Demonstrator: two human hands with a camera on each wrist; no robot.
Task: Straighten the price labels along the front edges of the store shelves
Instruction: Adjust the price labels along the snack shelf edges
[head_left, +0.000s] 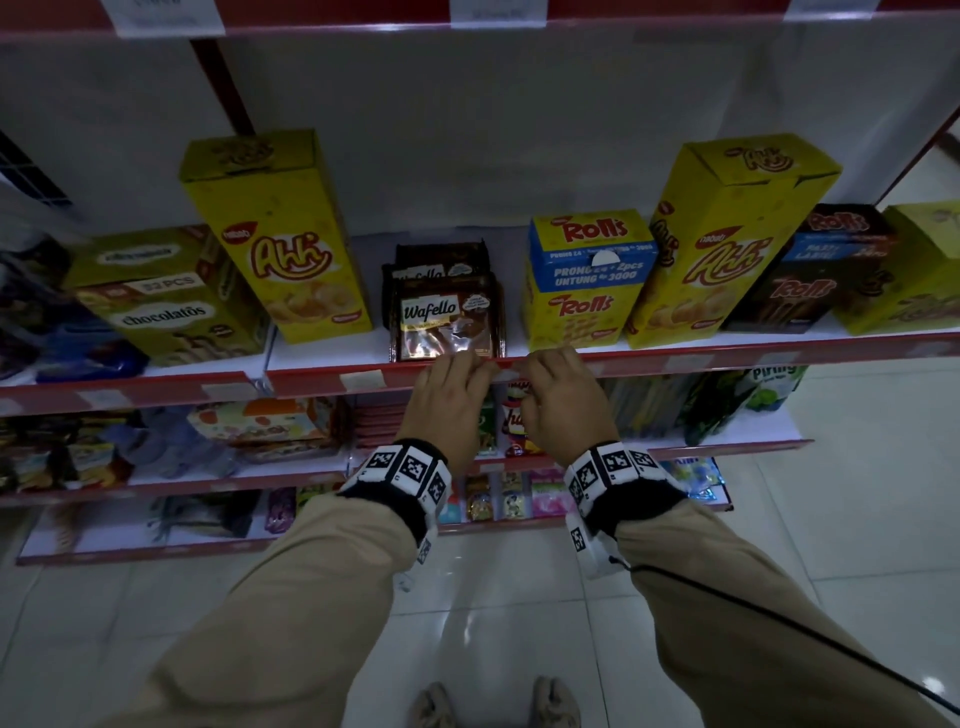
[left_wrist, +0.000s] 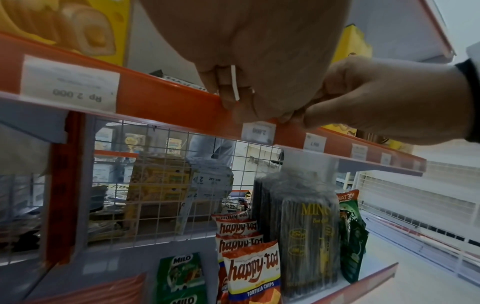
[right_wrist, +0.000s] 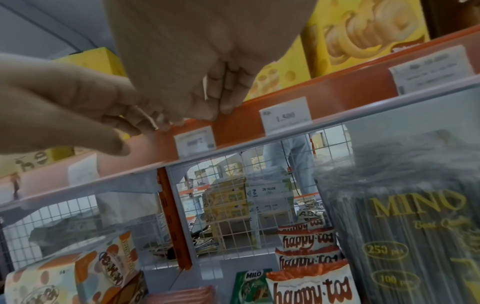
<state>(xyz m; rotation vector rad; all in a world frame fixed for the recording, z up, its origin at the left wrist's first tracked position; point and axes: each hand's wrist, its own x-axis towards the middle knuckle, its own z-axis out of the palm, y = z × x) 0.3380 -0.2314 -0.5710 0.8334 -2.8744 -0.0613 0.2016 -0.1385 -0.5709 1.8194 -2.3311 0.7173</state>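
A small white price label (head_left: 502, 372) (left_wrist: 258, 131) (right_wrist: 194, 139) sits in the red front rail (head_left: 311, 382) of the shelf, just below the Wafello pack (head_left: 447, 322). My left hand (head_left: 457, 366) (left_wrist: 233, 107) curls its fingers over the rail's top edge at the label's left end. My right hand (head_left: 540, 366) (right_wrist: 207, 111) does the same at the label's right end, thumb and fingers pinched together. In both wrist views the fingertips of the two hands meet directly above the label. A thin white strip (left_wrist: 235, 82) shows between my left fingers.
More labels sit along the same rail (head_left: 362, 380) (head_left: 680, 362), among them one reading 1.500 (right_wrist: 284, 119). Yellow Ahh boxes (head_left: 283, 244) and a Rolls box (head_left: 584, 280) stand on the shelf. Snack bags fill the lower shelf (left_wrist: 249, 273). Behind it is a wire grid (left_wrist: 155, 185).
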